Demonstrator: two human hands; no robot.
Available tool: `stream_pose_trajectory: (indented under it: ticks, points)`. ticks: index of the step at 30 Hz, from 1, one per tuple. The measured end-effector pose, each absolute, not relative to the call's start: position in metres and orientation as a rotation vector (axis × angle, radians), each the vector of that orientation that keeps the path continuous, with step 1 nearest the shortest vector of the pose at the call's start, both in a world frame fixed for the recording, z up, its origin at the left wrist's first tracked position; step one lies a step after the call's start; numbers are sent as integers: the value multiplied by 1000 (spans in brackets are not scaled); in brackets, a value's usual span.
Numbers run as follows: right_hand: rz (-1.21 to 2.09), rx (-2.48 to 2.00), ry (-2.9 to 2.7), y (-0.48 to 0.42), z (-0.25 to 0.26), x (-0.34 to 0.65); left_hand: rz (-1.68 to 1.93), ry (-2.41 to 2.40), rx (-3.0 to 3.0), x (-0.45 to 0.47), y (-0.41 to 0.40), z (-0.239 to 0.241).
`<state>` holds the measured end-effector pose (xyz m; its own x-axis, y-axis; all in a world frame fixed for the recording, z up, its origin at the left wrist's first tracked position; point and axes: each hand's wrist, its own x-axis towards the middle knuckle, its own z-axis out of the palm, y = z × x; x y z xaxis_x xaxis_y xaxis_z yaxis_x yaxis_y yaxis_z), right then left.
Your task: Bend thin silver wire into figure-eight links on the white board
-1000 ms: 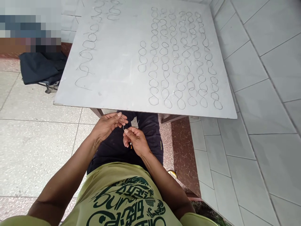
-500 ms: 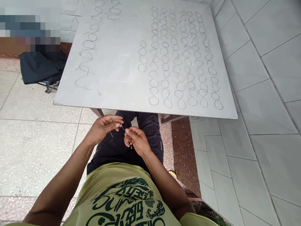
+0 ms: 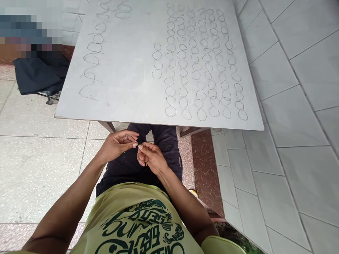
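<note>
My left hand [image 3: 116,144] pinches a thin curved wire [image 3: 129,136] between thumb and fingers, in front of the table edge and over my lap. My right hand [image 3: 152,156] is closed close beside it, thumb and forefinger pinching the wire's other end. The fingertips of both hands nearly meet. Part of the wire is hidden behind the left fingers. On the white table [image 3: 127,88], several wire pieces bent in figure-eight shapes [image 3: 170,97] lie in columns at the right. Wavy wire pieces [image 3: 91,65] lie along the left side.
The table's front edge runs just beyond my hands, with wooden legs [image 3: 106,126] below. A tiled wall [image 3: 296,106] borders the right side. Dark cloth [image 3: 39,76] lies on a low metal-framed object at the left. Pale floor tiles [image 3: 39,169] spread at the left.
My hands have drawn closer together, and the wire between them now curves up inside the left fingers. The view has shifted slightly.
</note>
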<state>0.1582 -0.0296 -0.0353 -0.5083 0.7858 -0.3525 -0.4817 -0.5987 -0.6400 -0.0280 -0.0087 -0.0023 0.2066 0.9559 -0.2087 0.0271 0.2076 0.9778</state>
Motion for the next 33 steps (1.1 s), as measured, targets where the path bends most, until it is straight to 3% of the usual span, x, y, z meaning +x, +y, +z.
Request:
stream_pose_trajectory:
  ticks: [17, 26, 33]
  points:
    - [1904, -996, -886, -36, -55, 152, 755, 1290, 729, -33, 0, -5]
    - [1964, -1037, -813, -43, -54, 146, 551, 1202, 944, -42, 21, -6]
    - [1879, -1007, -570, -38, -48, 145, 644, 1344, 1083, -43, 11, -2]
